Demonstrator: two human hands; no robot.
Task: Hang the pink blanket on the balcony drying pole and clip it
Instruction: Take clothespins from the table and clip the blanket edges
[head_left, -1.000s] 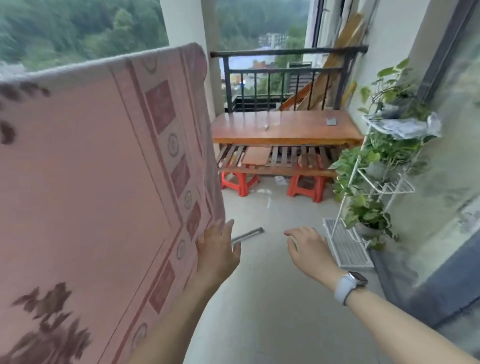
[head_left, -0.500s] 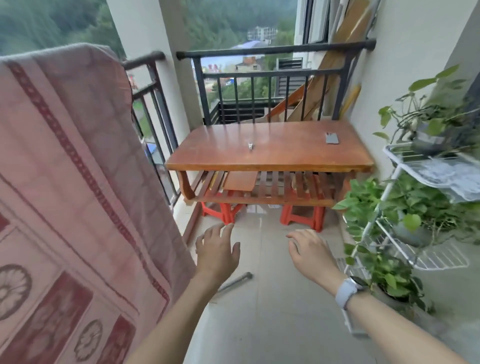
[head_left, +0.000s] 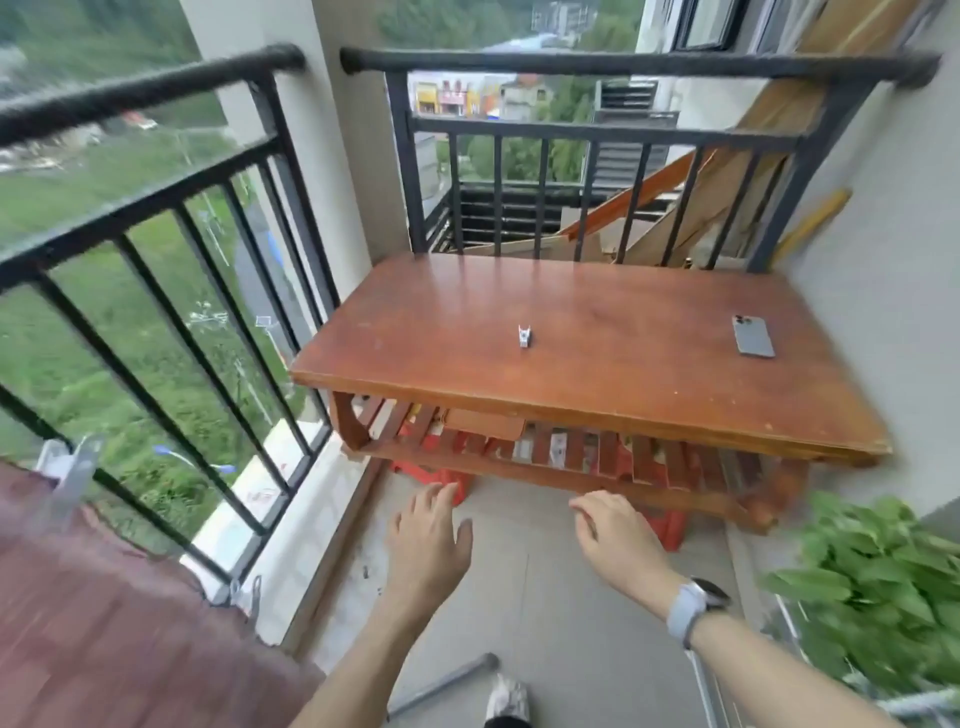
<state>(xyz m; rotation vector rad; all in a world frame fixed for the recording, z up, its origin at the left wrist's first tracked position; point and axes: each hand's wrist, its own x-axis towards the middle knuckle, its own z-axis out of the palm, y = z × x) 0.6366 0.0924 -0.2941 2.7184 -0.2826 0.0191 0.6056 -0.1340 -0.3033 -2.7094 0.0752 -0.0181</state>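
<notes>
Left hand (head_left: 428, 540) is at 6 o'clock in the view, fingers loosely spread, holding nothing; right hand (head_left: 615, 540) sits beside it toward 5 o'clock, fingers slackly bent, also empty, with a pale watch (head_left: 688, 609) on its wrist. Both point toward the wooden table (head_left: 597, 364) at 12 o'clock, where a small pale clothes clip (head_left: 524, 336) lies on the smooth reddish top, well apart from a grey phone (head_left: 752, 336) at 2 o'clock. The pink blanket (head_left: 104, 623), soft and woven, hangs at 8 o'clock by the black metal railing (head_left: 156, 88), with two clips (head_left: 70, 480) seemingly on it. Judging from this, hanging looks done; fetching the remaining clip is likely left
</notes>
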